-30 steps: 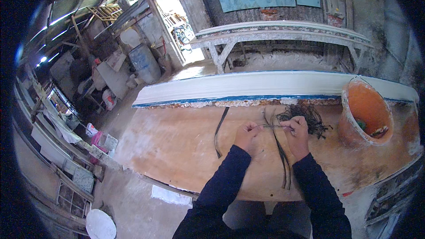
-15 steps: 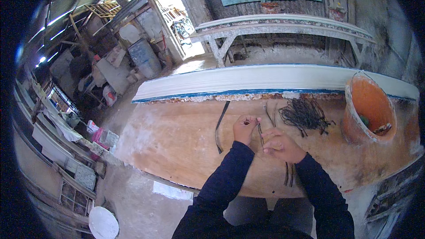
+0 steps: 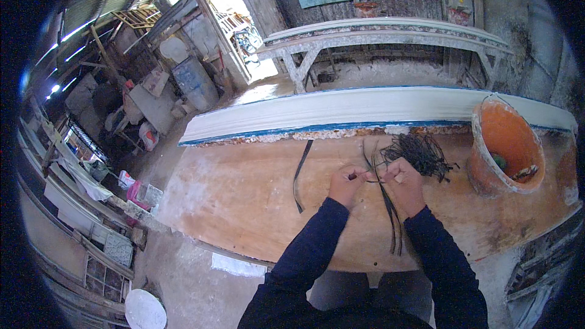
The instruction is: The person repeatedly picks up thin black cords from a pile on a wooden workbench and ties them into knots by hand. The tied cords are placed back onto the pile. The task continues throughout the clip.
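Over the wooden tabletop [image 3: 244, 192] my two hands face each other with fingertips nearly touching. My left hand [image 3: 347, 186] is closed in a pinch, and a dark end shows at its thumb. My right hand [image 3: 407, 187] is pinched too. A thin dark strip seems to run from one to the other; the fingers hide most of it. Several long dark strips [image 3: 393, 225] lie lengthwise on the table, passing beneath the gap between the hands. Just beyond my right hand is a tangled heap of black ties [image 3: 423, 153]. One separate dark strip [image 3: 298, 176] curves to the left.
An orange bucket [image 3: 518, 140], crusted white, stands at the table's right. A long white moulding with blue edges [image 3: 317, 109] borders the far side. Behind it is a whitened bench [image 3: 390, 35]. At the left are a blue drum [image 3: 195, 82] and a round white lid [image 3: 145, 309].
My right hand has moved right and slightly away from me, and its spread fingers have closed. My left hand has shifted slightly nearer me. The strip between them no longer stands upright.
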A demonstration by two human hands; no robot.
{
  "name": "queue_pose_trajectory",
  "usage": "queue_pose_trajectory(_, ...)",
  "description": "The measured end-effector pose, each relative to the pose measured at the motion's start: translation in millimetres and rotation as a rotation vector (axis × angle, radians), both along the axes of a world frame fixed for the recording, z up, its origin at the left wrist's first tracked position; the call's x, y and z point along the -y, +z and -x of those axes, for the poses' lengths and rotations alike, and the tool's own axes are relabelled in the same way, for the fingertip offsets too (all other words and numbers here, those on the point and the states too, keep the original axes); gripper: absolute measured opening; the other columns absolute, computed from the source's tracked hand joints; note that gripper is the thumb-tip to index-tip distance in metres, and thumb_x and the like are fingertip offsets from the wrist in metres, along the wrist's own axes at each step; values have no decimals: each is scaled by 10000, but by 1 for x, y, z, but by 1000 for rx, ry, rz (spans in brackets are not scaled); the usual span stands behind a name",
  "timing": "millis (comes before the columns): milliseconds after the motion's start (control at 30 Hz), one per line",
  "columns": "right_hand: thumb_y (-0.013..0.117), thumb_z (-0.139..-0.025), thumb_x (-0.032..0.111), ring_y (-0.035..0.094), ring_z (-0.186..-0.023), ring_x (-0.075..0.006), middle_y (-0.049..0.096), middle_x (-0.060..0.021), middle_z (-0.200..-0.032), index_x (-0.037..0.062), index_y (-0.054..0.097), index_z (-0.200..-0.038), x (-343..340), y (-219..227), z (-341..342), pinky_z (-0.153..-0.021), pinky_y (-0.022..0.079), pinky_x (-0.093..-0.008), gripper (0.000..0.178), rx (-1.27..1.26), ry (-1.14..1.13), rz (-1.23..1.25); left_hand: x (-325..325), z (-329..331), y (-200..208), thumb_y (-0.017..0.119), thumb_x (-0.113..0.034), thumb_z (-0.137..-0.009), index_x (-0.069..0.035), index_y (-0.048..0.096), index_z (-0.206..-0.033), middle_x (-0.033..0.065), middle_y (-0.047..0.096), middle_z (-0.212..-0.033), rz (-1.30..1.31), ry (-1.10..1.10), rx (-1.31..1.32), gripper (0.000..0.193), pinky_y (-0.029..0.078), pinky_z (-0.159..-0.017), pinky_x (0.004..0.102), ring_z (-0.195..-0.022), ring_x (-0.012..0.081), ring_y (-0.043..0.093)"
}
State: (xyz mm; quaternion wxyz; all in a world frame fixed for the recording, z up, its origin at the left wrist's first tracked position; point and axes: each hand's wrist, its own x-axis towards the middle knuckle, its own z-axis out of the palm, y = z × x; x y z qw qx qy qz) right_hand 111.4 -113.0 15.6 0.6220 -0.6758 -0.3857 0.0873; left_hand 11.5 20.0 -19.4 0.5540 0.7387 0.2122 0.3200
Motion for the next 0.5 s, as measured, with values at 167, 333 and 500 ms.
queue_pose_trajectory(167, 591, -735, -3, 425, -594, -68, 445, 17, -619, 40, 452, -711, -4, -13, -14, -544, 363, -223, 148, 258, -164, 31, 4, 2, -1, 672, -136, -749, -22, 606, -812, -1, 575, -730, 240, -406, 40, 146, 419, -647, 227, -678, 88, 528)
queue_pose_trajectory(333, 579, -756, 6, 417, -591, -57, 442, 13, -618, 42, 507, -776, -4, -6, -7, -532, 356, -216, 83, 96, -141, 41, 7, 7, -2, 654, -170, -768, -54, 571, -845, -18, 546, -686, 572, -808, 142, 162, 416, -617, 226, -640, 77, 509)
queue_pose_trajectory(500, 571, -766, 6, 452, -595, -74, 482, -13, -655, 49, 578, -857, -8, -13, -9, -535, 377, -227, 101, 101, -87, -101, -6, 4, -12, 619, -145, -779, -78, 549, -753, -37, 524, -651, 563, -473, 22, 100, 394, -554, 215, -599, 61, 491)
